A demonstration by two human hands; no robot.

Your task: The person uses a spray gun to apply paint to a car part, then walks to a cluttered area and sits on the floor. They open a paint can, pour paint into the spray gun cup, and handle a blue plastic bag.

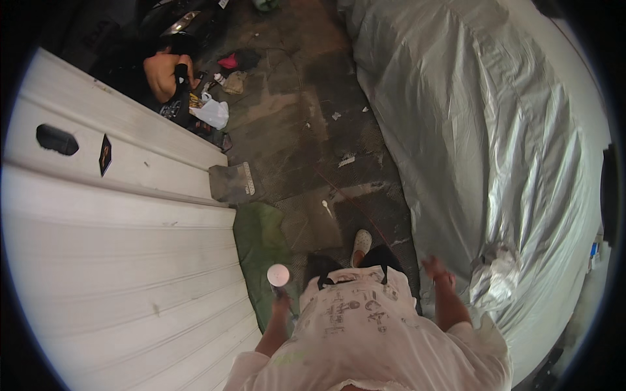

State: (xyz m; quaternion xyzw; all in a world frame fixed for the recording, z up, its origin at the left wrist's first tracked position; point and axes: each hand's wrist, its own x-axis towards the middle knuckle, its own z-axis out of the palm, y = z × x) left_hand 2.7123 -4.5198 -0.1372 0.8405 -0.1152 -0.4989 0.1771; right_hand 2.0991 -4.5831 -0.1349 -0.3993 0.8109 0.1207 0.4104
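My left hand (282, 301) is closed on an item with a round white top (278, 275) and a dark lower part, held beside my shirt; I cannot make out what it is. My right hand (438, 270), slightly blurred, has its fingers apart and nothing visible in it, beside a silver sheet cover (437, 163). My shoe (362, 244), a pale clog, shows beyond my shirt on the dark paved floor (326, 163).
A white slatted panel (111, 254) runs along my left, a green cloth (257, 241) at its foot. A shirtless person (163, 78) crouches beyond it near a dark vehicle (179, 23), white bags (210, 112) and scattered items. A reddish cord (345, 199) lies on the floor.
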